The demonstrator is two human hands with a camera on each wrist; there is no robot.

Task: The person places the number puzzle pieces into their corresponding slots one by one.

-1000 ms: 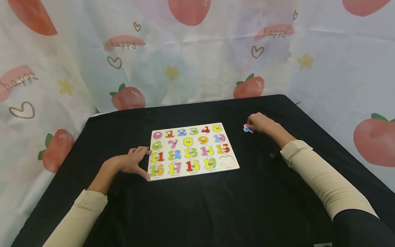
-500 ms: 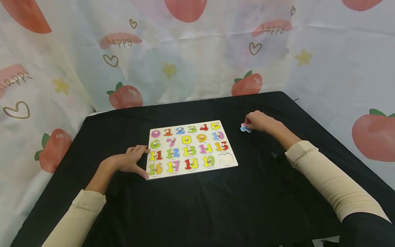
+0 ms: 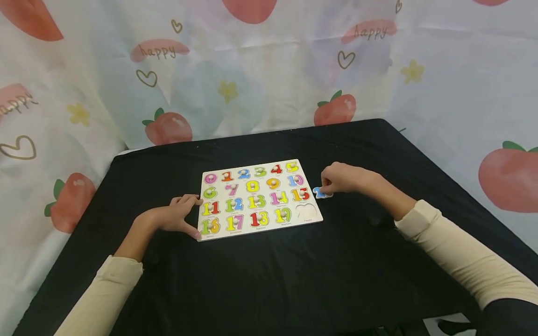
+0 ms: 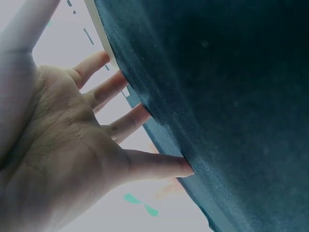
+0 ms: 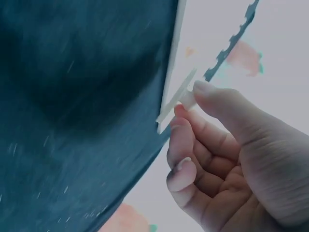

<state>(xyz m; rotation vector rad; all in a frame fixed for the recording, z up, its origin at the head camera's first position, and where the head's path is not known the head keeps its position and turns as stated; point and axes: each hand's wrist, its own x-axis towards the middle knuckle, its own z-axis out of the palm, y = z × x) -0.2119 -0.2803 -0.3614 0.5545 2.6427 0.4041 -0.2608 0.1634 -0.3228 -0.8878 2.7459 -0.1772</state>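
Note:
A wooden number puzzle board [image 3: 220, 190] lies on the black cloth, with knobbed number pieces from 0 to 19 in it. At its lower right corner is a vacant recess [image 3: 307, 213]. My left hand [image 3: 176, 217] touches the board's left edge, thumb at the lower corner; its fingers look extended in the left wrist view. Just off the board's right edge, my right hand [image 3: 346, 178] pinches a number puzzle piece [image 3: 318, 192] with a blue 2 showing; the fingers hide the rest. Seen edge-on in the right wrist view, the piece [image 5: 179, 94] is tilted and held by its knob.
Black cloth [image 3: 260, 284] covers the table around the board. Behind and beside it hangs a pale curtain [image 3: 260, 93] printed with fruit, hearts and "happy". A white and black item [image 3: 449, 325] lies at the near right edge, partly cut off.
My right hand has brought the number piece left and nearer, to beside the board, and turned it so the blue 2 shows. The left hand stays at the board's edge; the head view shifts slightly.

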